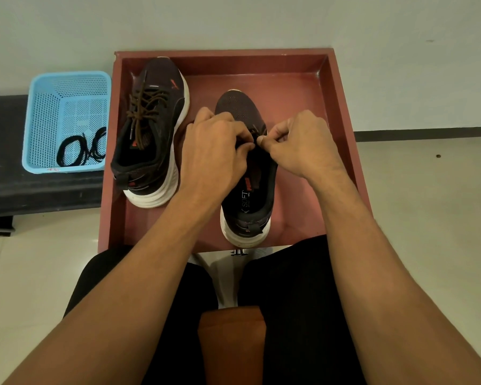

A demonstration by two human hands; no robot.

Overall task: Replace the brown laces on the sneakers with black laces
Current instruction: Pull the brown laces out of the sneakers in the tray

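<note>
Early on, I judge: your left hand (217, 147) and right hand (299, 143), fingers curled, pinch the lacing (257, 132) of the right sneaker (246, 198). 1 sneaker, the left sneaker (153, 151), has its brown laces (146, 107). The black laces (81, 150) lie in the basket (43, 107).

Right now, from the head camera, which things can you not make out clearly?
1. Lace on the nearer dark mesh sneaker with white sole: head view, the left hand and right hand pinch and cover it; colour unclear.
2. Black laces in the light blue plastic basket: head view, tangled; number unclear.
3. Small metal thing at the red tray's near edge: head view, too small to identify.
</note>
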